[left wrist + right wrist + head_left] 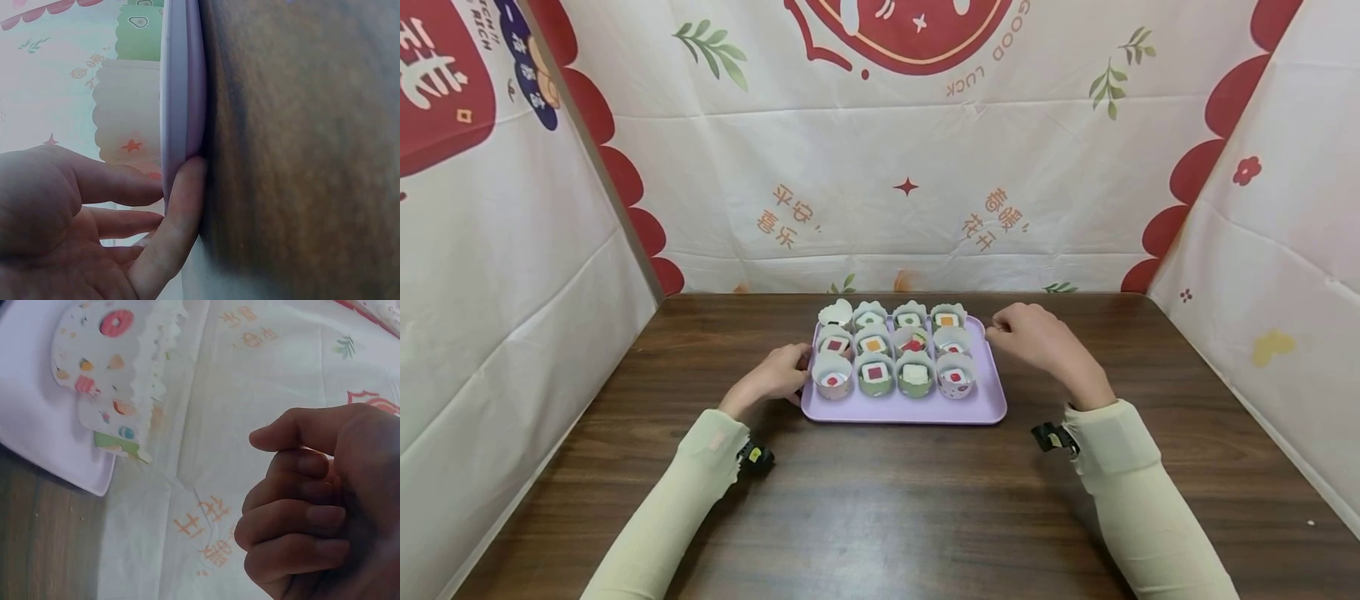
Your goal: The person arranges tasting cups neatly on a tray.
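Observation:
A lilac tray (917, 411) lies on the table with several scalloped paper cake cups (875, 387) in rows. Inside the cups sit small white pieces, some with red, orange or green tops. At the tray's left side is my left hand (775, 375); its thumb and a finger (184, 194) pinch the tray rim (182, 87) from above and below. My right hand (1037, 337) hovers just off the tray's upper right corner. In the right wrist view its fingers (287, 525) are curled, hold nothing and stand apart from the tray.
A brown wood-grain table (880, 517) bears the tray. A white printed cloth (910, 150) with red motifs hangs behind the table and along both sides. A tiny white speck (1311, 522) is near the table's right edge.

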The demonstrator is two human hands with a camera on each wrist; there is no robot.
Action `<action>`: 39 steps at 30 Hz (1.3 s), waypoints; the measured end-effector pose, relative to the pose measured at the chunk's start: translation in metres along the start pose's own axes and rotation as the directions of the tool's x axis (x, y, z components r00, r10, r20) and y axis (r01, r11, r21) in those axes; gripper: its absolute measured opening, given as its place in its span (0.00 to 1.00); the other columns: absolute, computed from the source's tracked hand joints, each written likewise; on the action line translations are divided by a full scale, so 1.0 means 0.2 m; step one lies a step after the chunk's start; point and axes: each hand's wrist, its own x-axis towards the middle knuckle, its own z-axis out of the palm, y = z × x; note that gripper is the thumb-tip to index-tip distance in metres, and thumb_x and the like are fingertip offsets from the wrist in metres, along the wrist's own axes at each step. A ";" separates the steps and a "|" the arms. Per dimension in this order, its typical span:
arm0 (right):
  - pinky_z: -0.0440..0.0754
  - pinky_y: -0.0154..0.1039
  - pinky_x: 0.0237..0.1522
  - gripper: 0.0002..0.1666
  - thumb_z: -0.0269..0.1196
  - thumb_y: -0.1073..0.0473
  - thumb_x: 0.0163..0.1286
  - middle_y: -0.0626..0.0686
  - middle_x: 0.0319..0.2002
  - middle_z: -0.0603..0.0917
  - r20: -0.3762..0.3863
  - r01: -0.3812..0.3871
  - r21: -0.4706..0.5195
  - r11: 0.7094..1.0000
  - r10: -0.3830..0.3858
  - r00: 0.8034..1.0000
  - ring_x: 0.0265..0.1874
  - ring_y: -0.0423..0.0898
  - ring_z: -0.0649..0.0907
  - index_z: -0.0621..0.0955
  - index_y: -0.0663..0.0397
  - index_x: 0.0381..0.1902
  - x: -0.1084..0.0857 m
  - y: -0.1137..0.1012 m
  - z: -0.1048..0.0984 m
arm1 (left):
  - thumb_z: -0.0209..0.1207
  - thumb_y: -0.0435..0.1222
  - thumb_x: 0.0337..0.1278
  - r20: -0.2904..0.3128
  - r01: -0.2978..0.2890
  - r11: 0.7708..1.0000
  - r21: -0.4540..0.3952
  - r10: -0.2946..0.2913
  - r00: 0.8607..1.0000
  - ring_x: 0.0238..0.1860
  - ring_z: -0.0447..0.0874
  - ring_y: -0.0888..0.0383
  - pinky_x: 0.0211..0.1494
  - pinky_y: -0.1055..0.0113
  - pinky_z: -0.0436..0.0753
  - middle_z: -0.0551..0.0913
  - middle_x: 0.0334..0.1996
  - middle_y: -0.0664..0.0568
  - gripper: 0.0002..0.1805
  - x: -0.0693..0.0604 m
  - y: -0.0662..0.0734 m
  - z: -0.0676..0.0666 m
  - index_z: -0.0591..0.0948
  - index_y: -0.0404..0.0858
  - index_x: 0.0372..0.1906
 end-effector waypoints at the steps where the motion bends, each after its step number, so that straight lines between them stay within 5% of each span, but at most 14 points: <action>1: 0.59 0.37 0.23 0.21 0.54 0.56 0.71 0.46 0.16 0.61 -0.007 -0.005 0.001 1.000 0.005 1.000 0.19 0.43 0.63 0.65 0.49 0.16 0.00 0.01 -0.01 | 0.52 0.27 0.68 0.000 -0.003 1.000 0.001 0.003 1.000 0.40 0.85 0.48 0.30 0.62 0.90 0.79 0.47 0.35 0.27 0.00 0.00 0.00 0.68 0.24 0.70; 20: 0.57 0.37 0.22 0.20 0.55 0.56 0.67 0.45 0.16 0.61 -0.063 0.021 0.005 1.000 -0.021 0.998 0.19 0.43 0.63 0.64 0.48 0.16 0.01 0.02 0.01 | 0.53 0.27 0.69 -0.014 0.026 1.000 -0.002 -0.026 1.000 0.42 0.85 0.48 0.31 0.63 0.91 0.79 0.50 0.34 0.28 -0.03 -0.04 0.01 0.67 0.25 0.71; 26: 0.61 0.39 0.23 0.22 0.57 0.52 0.73 0.47 0.17 0.65 -0.122 0.011 0.025 1.000 -0.008 0.992 0.20 0.45 0.66 0.69 0.49 0.17 0.00 0.05 -0.01 | 0.53 0.27 0.68 -0.013 0.022 1.000 -0.004 -0.022 1.000 0.41 0.85 0.48 0.31 0.62 0.90 0.79 0.49 0.34 0.29 -0.03 -0.04 0.01 0.67 0.24 0.72; 33: 0.68 0.40 0.28 0.20 0.60 0.43 0.76 0.52 0.24 0.76 -0.179 -0.007 0.048 0.999 0.015 0.984 0.27 0.49 0.74 0.78 0.52 0.31 -0.03 0.09 -0.04 | 0.54 0.28 0.69 0.000 0.023 0.999 -0.038 -0.023 1.000 0.43 0.86 0.47 0.31 0.62 0.91 0.79 0.54 0.32 0.30 -0.02 -0.04 0.03 0.65 0.25 0.73; 39: 0.83 0.55 0.46 0.27 0.58 0.40 0.77 0.63 0.49 0.87 -0.119 -0.002 0.090 0.996 0.012 0.993 0.48 0.59 0.85 0.80 0.57 0.55 -0.03 0.14 -0.05 | 0.55 0.29 0.69 -0.011 0.040 0.999 -0.002 -0.040 0.999 0.39 0.86 0.48 0.32 0.61 0.91 0.79 0.54 0.32 0.31 -0.02 -0.02 -0.02 0.65 0.25 0.74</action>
